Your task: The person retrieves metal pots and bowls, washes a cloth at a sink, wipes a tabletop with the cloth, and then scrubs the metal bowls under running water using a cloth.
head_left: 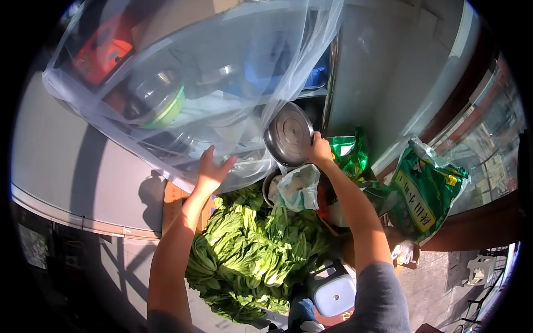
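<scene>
My right hand (318,150) grips the rim of a round metal basin (290,133), whose bottom faces me. That basin is tilted beside the edge of a clear plastic sheet (222,133) hung over a shelf. At the sheet's lower part is my left hand (214,169), fingers spread, with nothing held. Just below the basin lies a crumpled clear bag (300,187) on another metal bowl (271,187). A large heap of leafy green vegetables (250,244) fills the space between my forearms.
Behind the sheet are a green-rimmed bowl (169,109), a red container (105,55) and a blue basket (315,77). Green printed bags (425,188) stand at the right. A light blue stool (335,294) sits near my legs, a cardboard box (173,206) left of the vegetables.
</scene>
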A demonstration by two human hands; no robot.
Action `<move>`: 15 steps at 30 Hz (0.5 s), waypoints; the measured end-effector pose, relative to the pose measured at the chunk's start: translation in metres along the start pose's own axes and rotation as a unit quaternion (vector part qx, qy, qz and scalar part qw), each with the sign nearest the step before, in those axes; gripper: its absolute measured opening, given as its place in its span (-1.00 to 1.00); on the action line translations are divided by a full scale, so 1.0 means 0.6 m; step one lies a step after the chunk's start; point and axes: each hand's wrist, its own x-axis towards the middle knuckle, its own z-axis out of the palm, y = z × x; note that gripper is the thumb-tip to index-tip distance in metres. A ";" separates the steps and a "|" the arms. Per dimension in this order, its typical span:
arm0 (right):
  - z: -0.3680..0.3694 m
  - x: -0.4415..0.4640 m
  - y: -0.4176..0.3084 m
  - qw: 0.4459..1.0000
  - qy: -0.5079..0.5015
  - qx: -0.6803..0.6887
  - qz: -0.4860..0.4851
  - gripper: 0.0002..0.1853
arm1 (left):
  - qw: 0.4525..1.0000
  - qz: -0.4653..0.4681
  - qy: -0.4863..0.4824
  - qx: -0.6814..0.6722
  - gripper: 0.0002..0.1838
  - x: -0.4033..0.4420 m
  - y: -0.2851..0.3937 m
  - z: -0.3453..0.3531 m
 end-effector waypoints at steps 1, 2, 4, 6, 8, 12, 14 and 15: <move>-0.008 -0.012 -0.017 0.999 -0.032 0.021 -0.017 -0.66 | 1.000 0.030 0.002 0.000 -0.03 0.027 0.020 0.010; 0.009 -0.008 -0.010 0.997 -0.067 0.038 -0.021 -0.68 | 0.998 0.059 0.010 0.001 0.05 0.052 0.042 0.016; -0.002 -0.036 -0.039 0.986 -0.094 0.129 -0.057 -0.69 | 0.999 0.041 0.003 0.022 0.14 0.092 0.088 0.037; 0.001 -0.064 -0.057 0.983 -0.093 0.125 -0.096 -0.70 | 0.996 0.069 0.034 0.035 0.19 0.138 0.099 0.073; -0.012 -0.100 -0.074 0.973 -0.144 0.174 -0.043 -0.68 | 1.000 0.005 0.003 -0.004 0.03 0.149 0.145 0.081; -0.028 -0.166 -0.056 0.946 -0.178 0.271 0.005 -0.64 | 0.991 0.023 -0.044 -0.120 -0.44 0.181 0.117 0.103; -0.044 -0.184 -0.031 0.917 -0.204 0.332 0.083 -0.65 | 0.986 -0.021 0.152 -0.067 -0.71 0.176 0.105 0.081; -0.056 -0.184 -0.013 0.885 -0.220 0.384 0.141 -0.66 | 0.963 -0.026 0.225 -0.148 -0.75 0.168 0.099 0.045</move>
